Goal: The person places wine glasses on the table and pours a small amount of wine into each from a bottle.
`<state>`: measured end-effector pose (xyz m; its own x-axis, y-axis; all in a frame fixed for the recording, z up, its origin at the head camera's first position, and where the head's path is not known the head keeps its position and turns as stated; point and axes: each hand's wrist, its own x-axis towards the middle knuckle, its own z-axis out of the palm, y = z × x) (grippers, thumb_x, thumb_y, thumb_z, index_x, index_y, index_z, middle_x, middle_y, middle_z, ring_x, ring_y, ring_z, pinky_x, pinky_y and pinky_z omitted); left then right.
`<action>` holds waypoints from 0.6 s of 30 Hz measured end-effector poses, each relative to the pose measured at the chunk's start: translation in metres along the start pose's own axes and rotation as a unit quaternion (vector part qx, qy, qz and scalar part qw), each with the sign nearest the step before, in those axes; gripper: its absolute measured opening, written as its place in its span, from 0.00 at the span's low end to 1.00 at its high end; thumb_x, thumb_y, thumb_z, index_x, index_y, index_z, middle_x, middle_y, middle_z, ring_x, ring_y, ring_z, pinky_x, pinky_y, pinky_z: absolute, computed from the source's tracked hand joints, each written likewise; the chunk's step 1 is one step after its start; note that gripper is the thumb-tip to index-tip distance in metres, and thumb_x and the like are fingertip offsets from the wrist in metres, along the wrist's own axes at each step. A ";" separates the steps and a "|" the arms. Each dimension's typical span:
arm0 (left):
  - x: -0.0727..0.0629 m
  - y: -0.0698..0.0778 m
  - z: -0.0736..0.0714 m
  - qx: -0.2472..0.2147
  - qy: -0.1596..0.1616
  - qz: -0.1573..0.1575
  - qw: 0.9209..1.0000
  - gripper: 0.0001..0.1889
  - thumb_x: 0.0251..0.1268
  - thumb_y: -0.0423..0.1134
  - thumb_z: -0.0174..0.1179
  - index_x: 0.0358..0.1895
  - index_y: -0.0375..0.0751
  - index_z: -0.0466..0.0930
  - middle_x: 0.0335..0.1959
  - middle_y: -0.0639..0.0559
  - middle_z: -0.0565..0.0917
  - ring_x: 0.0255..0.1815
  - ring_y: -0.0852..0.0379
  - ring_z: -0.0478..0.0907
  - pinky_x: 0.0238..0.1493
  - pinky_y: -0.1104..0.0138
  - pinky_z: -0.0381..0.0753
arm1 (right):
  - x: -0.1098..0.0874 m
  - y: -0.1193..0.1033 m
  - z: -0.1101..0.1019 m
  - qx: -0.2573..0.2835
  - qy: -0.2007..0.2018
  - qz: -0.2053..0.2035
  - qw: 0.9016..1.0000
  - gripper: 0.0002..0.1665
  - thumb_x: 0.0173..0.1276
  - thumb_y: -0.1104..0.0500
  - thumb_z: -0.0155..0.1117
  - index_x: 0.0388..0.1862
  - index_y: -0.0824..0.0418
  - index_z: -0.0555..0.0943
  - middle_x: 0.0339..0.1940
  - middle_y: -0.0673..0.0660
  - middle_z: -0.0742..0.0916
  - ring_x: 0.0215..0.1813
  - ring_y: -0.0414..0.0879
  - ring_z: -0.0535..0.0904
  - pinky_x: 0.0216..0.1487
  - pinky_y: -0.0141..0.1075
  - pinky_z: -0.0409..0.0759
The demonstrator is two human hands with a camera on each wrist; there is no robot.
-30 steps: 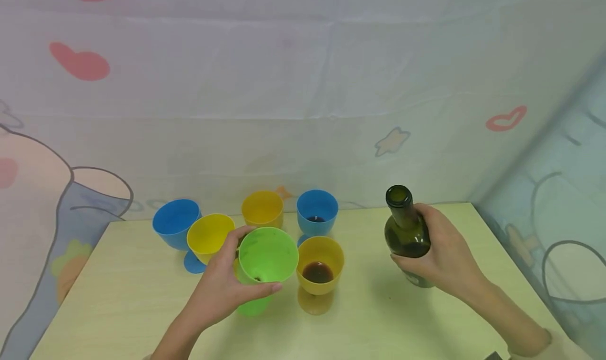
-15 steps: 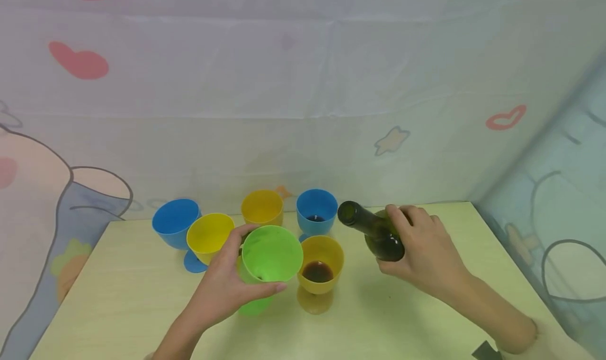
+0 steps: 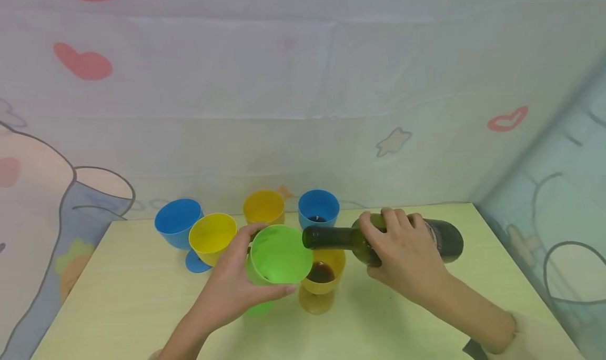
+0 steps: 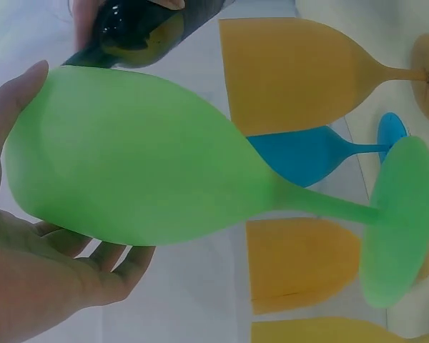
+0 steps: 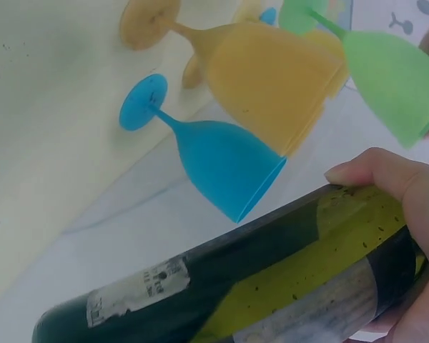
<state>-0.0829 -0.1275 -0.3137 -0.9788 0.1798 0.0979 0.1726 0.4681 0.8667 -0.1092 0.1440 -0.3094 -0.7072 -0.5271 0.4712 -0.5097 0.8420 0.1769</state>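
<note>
My left hand point(image 3: 232, 281) grips the bowl of a green plastic goblet point(image 3: 279, 249), thumb in front and fingers behind. In the left wrist view the goblet's stem and round foot point(image 4: 404, 221) show whole. My right hand point(image 3: 407, 255) grips a dark green glass wine bottle point(image 3: 450, 239) around its body. The bottle lies nearly level, its neck pointing left and its mouth right at the goblet's rim. Liquid shows through the glass in the right wrist view. Just under the neck stands an orange goblet point(image 3: 324, 287) holding some dark liquid.
Behind stands a blue goblet point(image 3: 327, 202) with a little dark liquid. An orange goblet point(image 3: 263, 205), a yellow goblet point(image 3: 213, 239) and another blue goblet point(image 3: 177, 218) stand to the left. A printed cloth point(image 3: 236, 86) hangs behind the pale table point(image 3: 118, 297).
My right hand has moved left and tipped the bottle from near upright to almost level, bringing its mouth to the green goblet. The left hand has shifted slightly right with the goblet.
</note>
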 end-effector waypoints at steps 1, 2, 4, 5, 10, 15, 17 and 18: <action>0.000 0.001 0.000 0.000 0.000 -0.001 1.000 0.47 0.31 0.49 0.77 0.61 0.49 0.61 0.50 0.53 0.73 0.49 0.52 0.69 0.42 0.62 0.75 | 0.001 -0.001 0.000 -0.005 -0.001 -0.003 1.000 0.39 0.32 0.51 0.75 0.44 0.60 0.68 0.33 0.65 0.76 0.37 0.59 0.73 0.36 0.51 0.72; -0.001 0.002 0.000 0.002 0.000 -0.003 1.000 0.47 0.31 0.49 0.77 0.61 0.49 0.61 0.50 0.53 0.73 0.48 0.52 0.69 0.41 0.62 0.75 | 0.002 -0.002 0.000 -0.010 -0.002 -0.005 1.000 0.39 0.31 0.51 0.76 0.44 0.60 0.68 0.33 0.65 0.76 0.37 0.59 0.73 0.36 0.51 0.72; -0.001 0.004 0.000 0.007 0.001 -0.004 1.000 0.47 0.31 0.50 0.77 0.61 0.49 0.61 0.49 0.53 0.73 0.48 0.52 0.68 0.42 0.62 0.75 | 0.003 -0.003 -0.001 -0.017 -0.005 -0.008 1.000 0.40 0.31 0.51 0.76 0.45 0.60 0.68 0.33 0.65 0.76 0.37 0.59 0.73 0.35 0.51 0.72; -0.001 0.005 0.000 0.008 0.001 -0.005 1.000 0.47 0.31 0.50 0.77 0.61 0.49 0.61 0.50 0.53 0.72 0.48 0.52 0.68 0.42 0.62 0.75 | 0.003 -0.004 -0.001 -0.021 -0.007 -0.011 1.000 0.41 0.31 0.51 0.77 0.45 0.60 0.68 0.34 0.65 0.76 0.37 0.59 0.73 0.36 0.51 0.72; -0.002 0.007 0.001 0.016 0.003 0.002 1.000 0.47 0.31 0.52 0.76 0.61 0.49 0.61 0.50 0.54 0.72 0.49 0.54 0.68 0.43 0.61 0.74 | 0.004 -0.006 -0.001 -0.045 -0.005 -0.028 0.999 0.46 0.28 0.48 0.80 0.47 0.60 0.67 0.34 0.66 0.76 0.36 0.60 0.74 0.35 0.52 0.71; -0.002 0.008 0.000 0.023 0.002 0.009 1.000 0.48 0.31 0.53 0.76 0.61 0.49 0.61 0.50 0.54 0.72 0.49 0.55 0.68 0.44 0.60 0.73 | 0.005 -0.006 0.000 -0.061 0.015 -0.045 0.997 0.46 0.28 0.49 0.80 0.47 0.60 0.68 0.32 0.66 0.76 0.34 0.60 0.73 0.33 0.52 0.72; -0.003 0.009 0.000 0.024 0.002 0.008 1.000 0.48 0.31 0.53 0.76 0.61 0.49 0.61 0.50 0.55 0.72 0.48 0.55 0.68 0.44 0.61 0.74 | 0.005 -0.005 0.000 -0.066 0.025 -0.052 0.996 0.45 0.28 0.49 0.80 0.47 0.60 0.68 0.32 0.66 0.75 0.33 0.60 0.73 0.33 0.52 0.72; -0.003 0.009 0.000 0.024 0.001 0.008 1.000 0.47 0.31 0.54 0.76 0.61 0.49 0.61 0.50 0.55 0.72 0.48 0.54 0.68 0.44 0.61 0.74 | 0.005 -0.005 0.000 -0.068 0.031 -0.056 0.996 0.45 0.28 0.49 0.80 0.46 0.60 0.68 0.31 0.66 0.75 0.33 0.60 0.73 0.32 0.52 0.72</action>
<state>-0.0785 -0.1237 -0.3060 -0.9763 0.1848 0.1126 0.1928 0.5063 0.8405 -0.1105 0.1370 -0.3077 -0.6159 -0.6143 0.4933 -0.5103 0.7881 0.3443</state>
